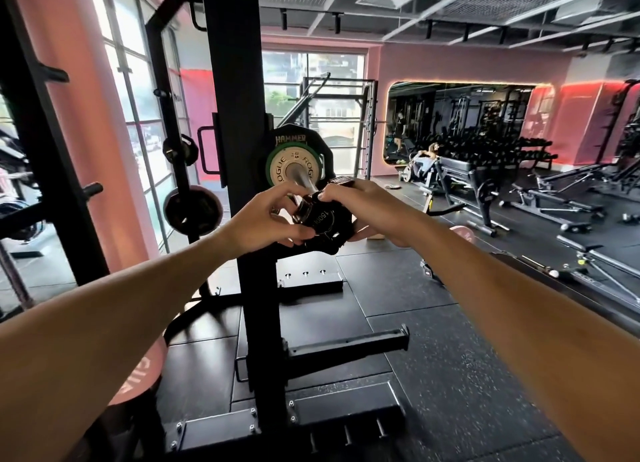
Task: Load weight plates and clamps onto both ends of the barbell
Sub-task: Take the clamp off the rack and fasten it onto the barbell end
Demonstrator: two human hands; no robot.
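Floor: black speckled rubber tiles, seams visible, fills lower centre and right of frame. Black rack upright stands on it, centre frame, bolted base plates at bottom centre. Pink plate at lower left; whether it rests on the floor cannot be told. Benches stand on floor, right of centre. Dumbbell rack against the far mirror wall, upper right.

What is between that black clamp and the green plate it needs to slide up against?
Nothing visible: only bare barbell sleeve lies between the clamp, held by the left hand and right hand, and the green plate.
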